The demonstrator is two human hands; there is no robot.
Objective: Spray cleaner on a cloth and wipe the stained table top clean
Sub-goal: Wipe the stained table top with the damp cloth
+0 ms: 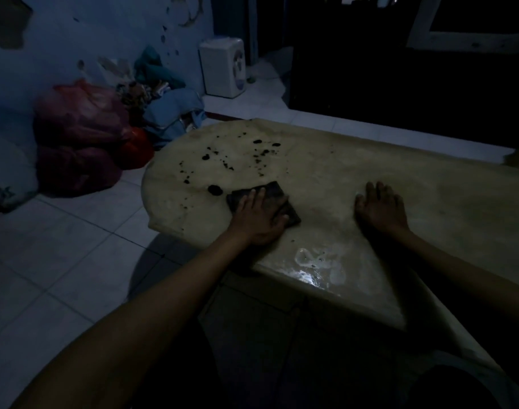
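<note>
Dark, soft fabric: the cloth [264, 203] is a small folded square lying flat on the table top [370, 178], near its left end. It is judged light and limp, likely damp, so it will bunch or slide unless loaded from above; control it by flat palm pressure over its middle, not by an edge pinch. Just left of and beyond the cloth lie the stains [215, 189], dark spots scattered across the pale surface, the nearest blot just beside the cloth's left corner. The left hand [259, 218] rests on top of the cloth, fingers extended and pressed flat, pinching nothing; the cloth protrudes past the fingertips and to the right. Further right, well apart, the right hand [380, 209] lies palm-down on bare table, fingers spread, holding nothing. No spray bottle is identifiable in the dim view.
</note>
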